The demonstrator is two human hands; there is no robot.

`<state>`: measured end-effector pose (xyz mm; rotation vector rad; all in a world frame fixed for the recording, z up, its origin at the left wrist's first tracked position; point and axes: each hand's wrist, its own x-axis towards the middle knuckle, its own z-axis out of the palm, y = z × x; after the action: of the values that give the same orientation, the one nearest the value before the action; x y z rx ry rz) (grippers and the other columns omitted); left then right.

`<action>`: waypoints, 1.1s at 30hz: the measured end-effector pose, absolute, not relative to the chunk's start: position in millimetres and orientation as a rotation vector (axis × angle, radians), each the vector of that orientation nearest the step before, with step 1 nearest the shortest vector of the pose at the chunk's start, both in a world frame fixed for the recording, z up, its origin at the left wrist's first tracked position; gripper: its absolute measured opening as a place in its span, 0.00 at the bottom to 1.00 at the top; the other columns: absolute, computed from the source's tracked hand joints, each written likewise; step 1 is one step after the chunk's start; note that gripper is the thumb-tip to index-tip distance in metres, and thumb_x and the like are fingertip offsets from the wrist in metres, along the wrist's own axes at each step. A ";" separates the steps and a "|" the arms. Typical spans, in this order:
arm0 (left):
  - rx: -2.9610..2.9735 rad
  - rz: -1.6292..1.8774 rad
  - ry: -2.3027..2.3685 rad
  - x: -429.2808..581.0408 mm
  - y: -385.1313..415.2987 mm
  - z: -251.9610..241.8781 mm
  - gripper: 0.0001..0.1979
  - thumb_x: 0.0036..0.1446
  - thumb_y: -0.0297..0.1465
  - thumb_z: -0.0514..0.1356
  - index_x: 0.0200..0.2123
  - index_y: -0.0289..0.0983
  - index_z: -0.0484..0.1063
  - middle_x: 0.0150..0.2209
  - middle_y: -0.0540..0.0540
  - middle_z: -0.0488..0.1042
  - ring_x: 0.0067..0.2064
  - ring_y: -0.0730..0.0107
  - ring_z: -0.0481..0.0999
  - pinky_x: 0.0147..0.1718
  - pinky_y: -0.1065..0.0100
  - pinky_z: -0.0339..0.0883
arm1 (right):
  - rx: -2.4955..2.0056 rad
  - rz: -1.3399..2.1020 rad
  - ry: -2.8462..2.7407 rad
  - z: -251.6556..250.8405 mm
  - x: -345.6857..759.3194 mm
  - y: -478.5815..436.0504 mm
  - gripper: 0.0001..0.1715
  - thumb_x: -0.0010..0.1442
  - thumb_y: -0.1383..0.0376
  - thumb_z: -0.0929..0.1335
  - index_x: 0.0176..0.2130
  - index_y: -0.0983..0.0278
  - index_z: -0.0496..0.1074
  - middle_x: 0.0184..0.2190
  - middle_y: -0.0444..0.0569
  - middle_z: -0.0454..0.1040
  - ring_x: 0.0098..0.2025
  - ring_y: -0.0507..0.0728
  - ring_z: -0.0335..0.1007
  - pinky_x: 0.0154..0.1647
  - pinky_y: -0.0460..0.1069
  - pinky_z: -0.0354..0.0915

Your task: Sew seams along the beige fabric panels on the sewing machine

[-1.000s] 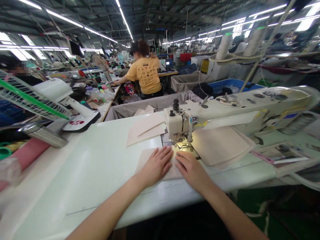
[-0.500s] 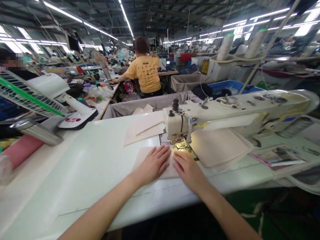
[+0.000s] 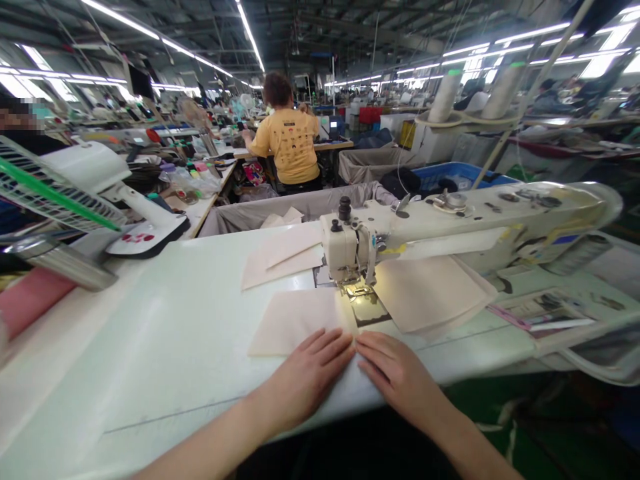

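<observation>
A cream fabric piece (image 3: 295,320) lies on the sewing table, its right edge beside the needle area of the sewing machine (image 3: 345,243). My left hand (image 3: 320,367) rests flat over its near right corner, fingers stretched out. At that same corner, the bent fingers of my right hand (image 3: 395,367) are pressed together on the fabric's edge; the thumb is partly tucked below. Both hands' fingertips nearly touch, in front of the lit metal needle plate (image 3: 367,307).
More cream pieces lie behind (image 3: 280,257) and right (image 3: 430,293) of the needle. A small tray (image 3: 545,313) sits at the right. A white fan (image 3: 145,227) and a steel flask (image 3: 60,260) stand left. Beyond a cloth-lined bin (image 3: 240,217), a person in yellow (image 3: 287,147) sits.
Both hands have slid toward me, away from the needle. More of the fabric piece and the needle plate now show. The person ahead has drawn an arm in.
</observation>
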<state>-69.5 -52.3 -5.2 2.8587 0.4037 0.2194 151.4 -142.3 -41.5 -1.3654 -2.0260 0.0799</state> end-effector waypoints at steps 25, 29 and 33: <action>2.810 0.375 0.440 -49.6 53.7 -10.2 0.19 0.70 0.30 0.50 0.61 0.37 0.67 0.62 0.38 0.68 0.64 0.55 0.65 0.64 0.51 0.60 | -1.567 0.028 -1.936 -35.5 154.0 -77.5 0.08 0.64 0.63 0.70 0.44 0.62 0.77 0.44 0.53 0.76 0.47 0.62 0.71 0.49 0.58 0.68; 2.806 0.367 0.490 -49.3 52.6 -10.7 0.20 0.71 0.30 0.49 0.62 0.38 0.66 0.63 0.38 0.67 0.64 0.56 0.65 0.65 0.50 0.59 | -1.552 0.018 -1.896 -41.4 149.0 -91.3 0.08 0.65 0.64 0.69 0.45 0.63 0.75 0.43 0.53 0.75 0.46 0.62 0.70 0.49 0.58 0.69; 2.818 0.368 0.515 -48.9 49.6 -15.1 0.20 0.71 0.30 0.49 0.62 0.39 0.66 0.64 0.39 0.66 0.66 0.57 0.63 0.66 0.50 0.56 | -1.537 -0.005 -1.879 -41.3 146.1 -93.9 0.08 0.67 0.63 0.68 0.44 0.62 0.75 0.42 0.53 0.75 0.45 0.61 0.71 0.48 0.59 0.70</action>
<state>-48.9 49.6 -15.1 2.8183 0.5154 0.3677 146.1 -93.9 -41.3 -1.5375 -1.8794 -0.0050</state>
